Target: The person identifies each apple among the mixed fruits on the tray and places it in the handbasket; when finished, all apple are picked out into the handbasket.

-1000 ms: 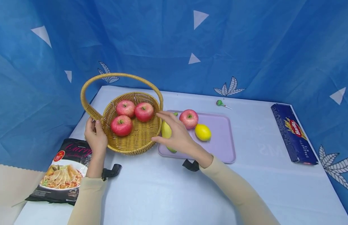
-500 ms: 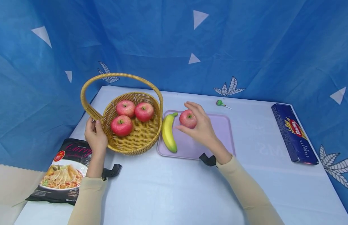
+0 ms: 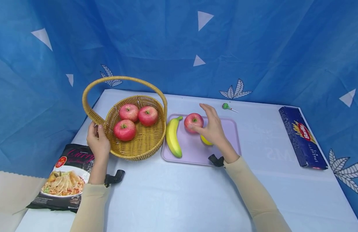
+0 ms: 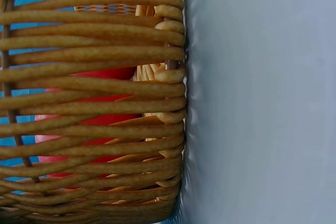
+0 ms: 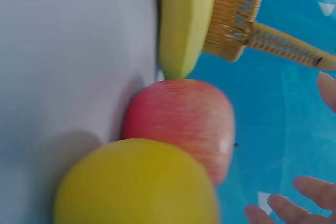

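My left hand (image 3: 98, 141) grips the left side of the wicker basket (image 3: 141, 151) near the foot of its tall handle. Three red apples (image 3: 125, 130) lie in the basket; from the left wrist, red shows through the weave (image 4: 100, 124). Over the lilac tray (image 3: 193, 154), my right hand (image 3: 212, 127) hovers with thumb and fingers spread. Under it is a yellow lemon (image 3: 206, 140), partly covered by the hand in the head view. Beside the thumb sits a red apple (image 3: 193, 120), touching distance from the lemon (image 5: 136, 187). A banana (image 3: 174, 137) lies along the tray's left side.
A black curry noodle packet (image 3: 67, 180) lies at the front left, beside the left forearm. A blue spaghetti box (image 3: 302, 138) lies at the right edge. Behind the tray is a green lollipop (image 3: 226, 106). A blue curtain (image 3: 173, 42) stands behind the table.
My right hand has moved from the basket's right rim rightwards across the tray, past the apple to above the lemon. The banana is now uncovered. My left hand stays on the basket.
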### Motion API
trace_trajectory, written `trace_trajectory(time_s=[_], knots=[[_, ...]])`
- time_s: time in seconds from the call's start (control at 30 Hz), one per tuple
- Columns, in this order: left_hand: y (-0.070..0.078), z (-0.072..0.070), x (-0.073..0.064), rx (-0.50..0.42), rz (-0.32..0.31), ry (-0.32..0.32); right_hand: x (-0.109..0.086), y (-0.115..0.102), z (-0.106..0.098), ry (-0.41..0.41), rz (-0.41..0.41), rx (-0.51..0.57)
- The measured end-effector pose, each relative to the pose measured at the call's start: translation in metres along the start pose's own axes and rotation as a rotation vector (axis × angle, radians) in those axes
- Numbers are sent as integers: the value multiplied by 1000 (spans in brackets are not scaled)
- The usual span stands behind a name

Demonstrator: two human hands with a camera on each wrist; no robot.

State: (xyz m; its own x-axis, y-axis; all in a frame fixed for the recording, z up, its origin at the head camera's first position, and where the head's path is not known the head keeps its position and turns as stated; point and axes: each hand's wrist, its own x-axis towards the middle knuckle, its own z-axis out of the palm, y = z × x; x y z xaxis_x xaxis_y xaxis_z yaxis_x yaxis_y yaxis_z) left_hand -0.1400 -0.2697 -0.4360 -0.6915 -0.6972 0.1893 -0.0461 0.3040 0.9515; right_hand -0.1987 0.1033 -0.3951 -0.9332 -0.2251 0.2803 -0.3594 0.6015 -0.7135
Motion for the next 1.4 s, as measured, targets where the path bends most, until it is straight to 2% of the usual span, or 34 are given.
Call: trace_trajectory(time_s=[0.47, 1.13, 1.4], knots=[[0, 0, 0, -6, 7, 0, 6, 20, 13, -111, 189, -50], [1, -1, -1, -10, -14, -7, 10, 32, 20, -173, 238, -113], [1, -1, -1, -16, -15, -7, 10, 34, 22, -192, 207, -140]])
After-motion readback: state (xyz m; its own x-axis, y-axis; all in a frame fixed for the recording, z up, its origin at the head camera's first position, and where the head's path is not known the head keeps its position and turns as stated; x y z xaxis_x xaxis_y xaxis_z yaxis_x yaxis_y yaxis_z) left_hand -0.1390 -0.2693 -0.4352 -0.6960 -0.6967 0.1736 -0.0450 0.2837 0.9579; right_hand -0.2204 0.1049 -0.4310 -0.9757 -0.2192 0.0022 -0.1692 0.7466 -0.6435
